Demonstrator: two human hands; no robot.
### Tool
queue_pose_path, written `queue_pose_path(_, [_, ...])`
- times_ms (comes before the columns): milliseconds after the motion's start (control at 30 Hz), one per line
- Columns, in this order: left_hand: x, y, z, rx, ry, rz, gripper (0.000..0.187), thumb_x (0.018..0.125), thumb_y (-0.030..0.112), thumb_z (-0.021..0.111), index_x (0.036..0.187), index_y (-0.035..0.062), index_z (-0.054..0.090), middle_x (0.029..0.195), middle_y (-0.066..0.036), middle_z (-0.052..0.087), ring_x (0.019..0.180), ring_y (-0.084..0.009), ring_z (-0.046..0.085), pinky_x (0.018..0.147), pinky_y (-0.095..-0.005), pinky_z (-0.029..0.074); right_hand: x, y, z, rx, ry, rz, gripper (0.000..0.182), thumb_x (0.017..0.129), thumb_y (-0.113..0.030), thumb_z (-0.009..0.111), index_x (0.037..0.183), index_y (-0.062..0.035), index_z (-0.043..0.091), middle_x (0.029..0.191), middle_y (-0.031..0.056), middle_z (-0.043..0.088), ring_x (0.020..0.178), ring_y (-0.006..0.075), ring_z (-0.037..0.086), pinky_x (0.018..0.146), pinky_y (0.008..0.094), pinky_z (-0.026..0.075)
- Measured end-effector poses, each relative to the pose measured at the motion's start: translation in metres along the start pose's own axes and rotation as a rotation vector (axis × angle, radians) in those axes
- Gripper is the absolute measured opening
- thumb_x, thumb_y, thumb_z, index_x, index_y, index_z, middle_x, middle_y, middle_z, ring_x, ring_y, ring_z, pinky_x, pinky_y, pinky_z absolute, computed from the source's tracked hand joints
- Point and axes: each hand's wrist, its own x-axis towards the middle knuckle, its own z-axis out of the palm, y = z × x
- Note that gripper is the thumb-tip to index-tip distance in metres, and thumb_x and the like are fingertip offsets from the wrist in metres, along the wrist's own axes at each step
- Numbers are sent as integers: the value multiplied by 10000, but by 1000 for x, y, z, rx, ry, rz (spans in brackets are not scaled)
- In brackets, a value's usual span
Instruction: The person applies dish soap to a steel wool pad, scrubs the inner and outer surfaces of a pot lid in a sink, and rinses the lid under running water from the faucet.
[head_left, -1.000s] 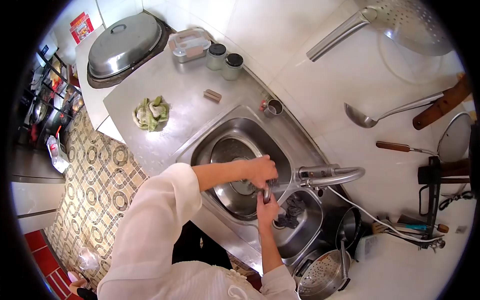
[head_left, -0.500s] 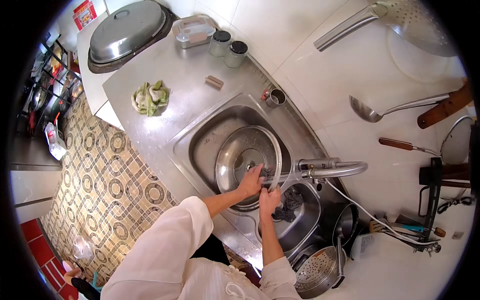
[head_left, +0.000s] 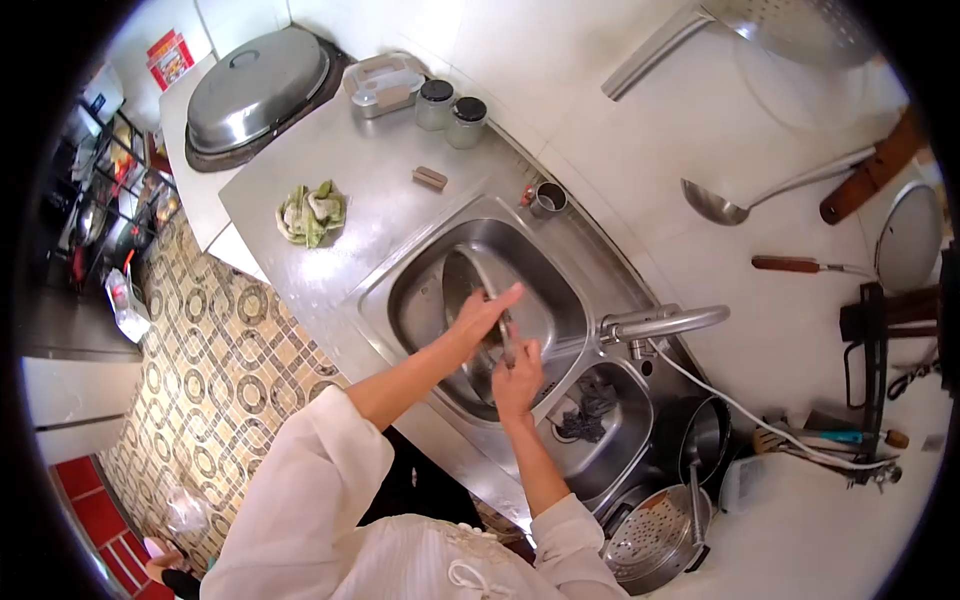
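Observation:
A shiny metal basin (head_left: 457,278) stands steeply tilted on its edge inside the large sink bowl (head_left: 560,290). My left hand (head_left: 482,318) grips the basin's upper part, one digit stretched out past the rim. Lower down, my right hand (head_left: 518,382) is closed round the near side of the same rim. A crumpled dark grey mesh cloth (head_left: 595,410) lies in the small sink bowl (head_left: 632,440), beside a pale object partly under it. The faucet (head_left: 665,322) is at the right of the large bowl.
On the counter (head_left: 375,205) are a green-and-white cloth (head_left: 311,214), a small brown block (head_left: 430,178), two dark-lidded jars (head_left: 466,122) and a lidded container (head_left: 384,84). A metal cup (head_left: 548,199) stands behind the sink. Pots and a colander (head_left: 645,540) crowd the right side.
The basin has gone from lying nearly flat to tilted up on edge. My left hand has moved from inside it to its rim. The faucet spout has swung away from the basin.

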Motion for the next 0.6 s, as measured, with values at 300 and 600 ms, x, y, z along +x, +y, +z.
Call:
queue_pose_path(300, [-19,-13,-53,-209,170,142,179,674,24,486,844,35,540,763,-42,526,682,-157,502,627,-304,439,-40,-22,14,122,-49,-207,476,739,-105,688,1205,-118,586,848,72,504,674,206,548,589,311,465])
queue_pose_path(600, [18,-6,-83,92,-116,132,274,661,53,490,915,18,585,801,-55,574,763,-172,549,715,-299,462,-62,91,39,501,69,519,350,895,-202,584,1179,2,561,899,67,579,705,135,584,601,258,488])
